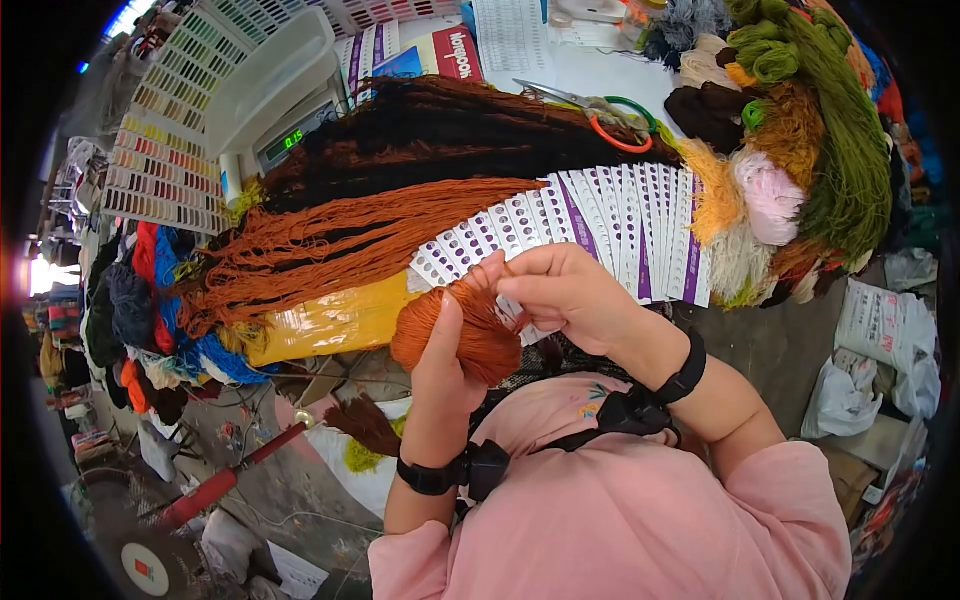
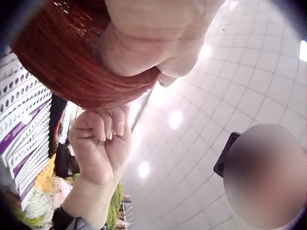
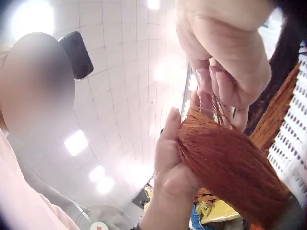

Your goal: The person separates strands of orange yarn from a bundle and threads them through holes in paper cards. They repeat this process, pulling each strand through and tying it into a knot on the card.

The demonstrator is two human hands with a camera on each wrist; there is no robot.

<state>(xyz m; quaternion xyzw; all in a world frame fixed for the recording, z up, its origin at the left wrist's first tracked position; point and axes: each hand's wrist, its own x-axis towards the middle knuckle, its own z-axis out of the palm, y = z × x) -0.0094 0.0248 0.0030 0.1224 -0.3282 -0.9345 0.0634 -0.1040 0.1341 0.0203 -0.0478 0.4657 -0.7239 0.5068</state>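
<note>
A rust-orange bundle of yarn (image 1: 470, 335) is gripped in the left hand (image 1: 445, 350), its thumb lying up along the side. At the bundle's upper end the right hand (image 1: 565, 295) pinches thin strands between thumb and curled fingers. In the left wrist view the yarn (image 2: 86, 81) looks dark red, with the right hand (image 2: 100, 143) close against its lower edge. The right wrist view shows strands running from the gathered end of the yarn (image 3: 230, 167) to the right hand (image 3: 230, 62), while the left hand (image 3: 175, 167) holds the bundle's side.
Rust and black yarn hanks (image 1: 400, 210) lie across the table beside fanned shade cards (image 1: 620, 220). Scissors (image 1: 600, 110) rest behind them, near a digital scale (image 1: 290, 140). Green yarn (image 1: 850, 150) is piled at the right, and a yellow package (image 1: 320, 325) lies at the front edge.
</note>
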